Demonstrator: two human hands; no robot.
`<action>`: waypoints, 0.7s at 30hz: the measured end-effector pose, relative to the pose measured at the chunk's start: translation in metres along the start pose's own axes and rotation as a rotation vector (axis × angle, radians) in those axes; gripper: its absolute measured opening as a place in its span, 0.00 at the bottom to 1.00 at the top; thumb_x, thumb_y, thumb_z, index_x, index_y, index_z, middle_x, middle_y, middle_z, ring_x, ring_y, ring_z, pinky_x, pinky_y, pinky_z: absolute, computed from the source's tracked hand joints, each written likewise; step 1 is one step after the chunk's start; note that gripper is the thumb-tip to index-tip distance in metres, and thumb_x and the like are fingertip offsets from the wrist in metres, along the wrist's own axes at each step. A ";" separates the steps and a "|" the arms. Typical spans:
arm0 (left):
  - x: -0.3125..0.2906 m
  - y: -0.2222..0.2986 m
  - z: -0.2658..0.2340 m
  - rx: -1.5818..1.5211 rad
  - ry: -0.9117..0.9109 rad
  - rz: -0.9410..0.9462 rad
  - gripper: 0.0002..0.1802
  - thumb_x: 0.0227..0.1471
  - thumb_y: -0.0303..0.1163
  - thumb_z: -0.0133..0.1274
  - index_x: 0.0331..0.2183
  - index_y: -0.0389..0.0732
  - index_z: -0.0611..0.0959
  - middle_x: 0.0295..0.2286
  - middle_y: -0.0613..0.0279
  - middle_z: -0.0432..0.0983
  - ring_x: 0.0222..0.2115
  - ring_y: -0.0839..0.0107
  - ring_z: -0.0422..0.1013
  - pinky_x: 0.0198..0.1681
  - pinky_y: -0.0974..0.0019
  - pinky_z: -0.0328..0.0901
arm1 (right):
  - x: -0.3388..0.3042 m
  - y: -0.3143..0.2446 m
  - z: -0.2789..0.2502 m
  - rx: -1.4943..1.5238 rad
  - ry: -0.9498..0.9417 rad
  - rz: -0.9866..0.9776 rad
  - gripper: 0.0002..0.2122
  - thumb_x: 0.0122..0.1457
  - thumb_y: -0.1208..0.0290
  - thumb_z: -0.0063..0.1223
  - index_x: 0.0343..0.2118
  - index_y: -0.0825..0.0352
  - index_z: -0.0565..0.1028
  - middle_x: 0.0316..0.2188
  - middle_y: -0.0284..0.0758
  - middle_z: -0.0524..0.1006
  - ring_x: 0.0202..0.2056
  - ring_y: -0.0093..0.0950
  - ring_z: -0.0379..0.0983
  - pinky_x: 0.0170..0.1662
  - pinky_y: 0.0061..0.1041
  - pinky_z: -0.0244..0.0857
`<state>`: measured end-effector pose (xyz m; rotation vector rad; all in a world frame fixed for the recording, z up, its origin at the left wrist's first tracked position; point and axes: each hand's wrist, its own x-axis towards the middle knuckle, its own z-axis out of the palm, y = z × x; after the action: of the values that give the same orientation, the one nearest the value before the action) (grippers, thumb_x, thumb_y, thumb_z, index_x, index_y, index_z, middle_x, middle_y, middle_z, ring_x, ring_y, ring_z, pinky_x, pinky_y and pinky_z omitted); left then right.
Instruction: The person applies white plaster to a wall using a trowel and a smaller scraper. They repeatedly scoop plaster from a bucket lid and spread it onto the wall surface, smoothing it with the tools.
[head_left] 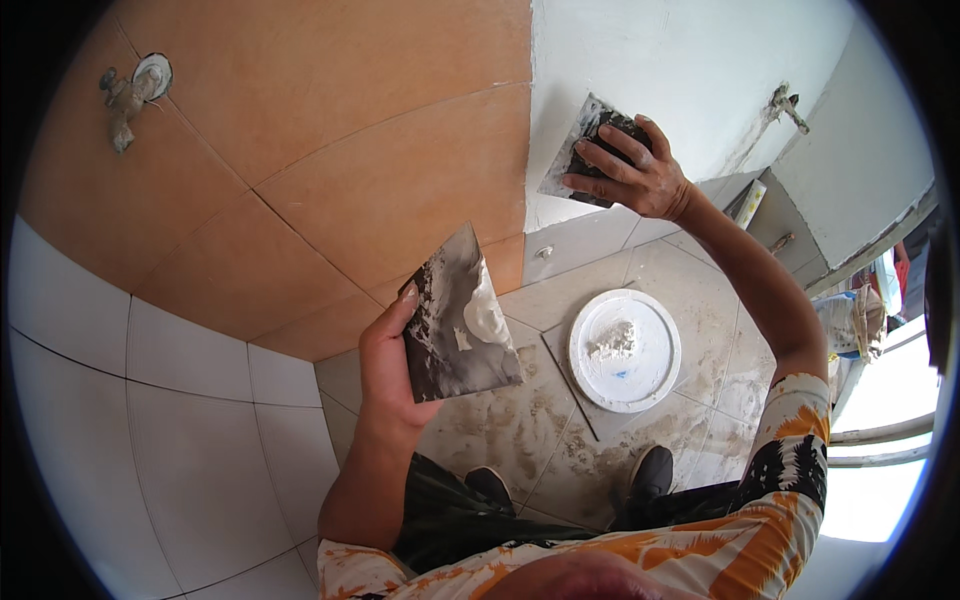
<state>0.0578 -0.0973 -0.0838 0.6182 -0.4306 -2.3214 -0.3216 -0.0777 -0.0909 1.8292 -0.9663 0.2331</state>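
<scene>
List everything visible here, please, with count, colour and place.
Orange tiles: several, orange, upper left
White tiles: several, white, lower left
Wall: one, white, upper right
Floor tiles: several, stained grey, centre
Tap: one, brownish, upper left
Wall fittings: two or more, brownish, right
Lid: one, white, on floor
Strip: one, dark, left of lid
Plate: one, grey, centre
Paste: several patches, white, plate and lid
Scraper: one, dark, at wall
Bags: count unclear, pale, right edge
Shoes: two, dark, lower middle
Trousers: one pair, dark green, lower middle
Shirt: one, white and orange, lower edge
Left hand: one, bare, holding plate
Right hand: one, bare, holding scraper
</scene>
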 end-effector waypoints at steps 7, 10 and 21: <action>0.000 -0.005 0.006 -0.039 -0.055 -0.022 0.17 0.61 0.35 0.43 0.47 0.35 0.76 0.42 0.57 0.78 0.41 0.64 0.76 0.46 0.59 0.71 | 0.040 0.056 0.009 -0.032 -0.107 -0.253 0.25 0.55 0.55 0.54 0.57 0.34 0.65 0.59 0.21 0.62 0.63 0.26 0.54 0.67 0.42 0.51; -0.007 -0.003 0.007 -0.009 -0.017 -0.004 0.17 0.61 0.35 0.43 0.47 0.35 0.76 0.42 0.57 0.78 0.40 0.64 0.76 0.46 0.59 0.71 | 0.009 0.058 -0.002 -0.069 -0.191 -0.220 0.23 0.55 0.55 0.54 0.55 0.34 0.66 0.57 0.21 0.64 0.63 0.25 0.53 0.67 0.41 0.51; -0.003 -0.008 0.005 -0.003 -0.030 -0.058 0.17 0.61 0.35 0.44 0.47 0.36 0.77 0.42 0.58 0.78 0.40 0.64 0.76 0.47 0.59 0.70 | 0.048 0.060 -0.006 -0.042 -0.150 -0.323 0.19 0.57 0.58 0.53 0.53 0.37 0.70 0.59 0.21 0.62 0.63 0.27 0.54 0.67 0.40 0.52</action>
<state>0.0529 -0.0889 -0.0820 0.6027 -0.4287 -2.3891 -0.3314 -0.1075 -0.0204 1.9528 -0.7552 -0.1238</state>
